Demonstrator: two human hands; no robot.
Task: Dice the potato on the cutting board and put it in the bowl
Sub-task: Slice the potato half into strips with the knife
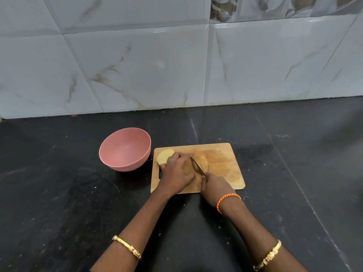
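Dark stone worktop (pixel 59 193), pale marbled wall tiles (pixel 137 65) behind. Wooden cutting board (pixel 233 161) lies flat mid-frame, its centre stained orange-brown. Pink bowl (pixel 125 149) stands upright just left of the board, near it but not touching; nothing seen inside. Left hand (pixel 176 171) rests on the board, fingers stretched forward over a piece of potato that is mostly hidden beneath the palm; whether the fingers press or curl round it cannot be told. A second potato piece (pixel 164 156), pale yellow cut face up, lies at the board's far left corner, just beyond the left hand's knuckles. Right hand (pixel 214 188) is curled round a knife handle, handle itself hidden in the fist. Knife (pixel 197 166) blade angles away from the right hand toward the left fingertips, edge down beside them. Orange braided band (pixel 227 201) on the right wrist; gold bangles on both forearms, left (pixel 127 247) and right (pixel 268 256).
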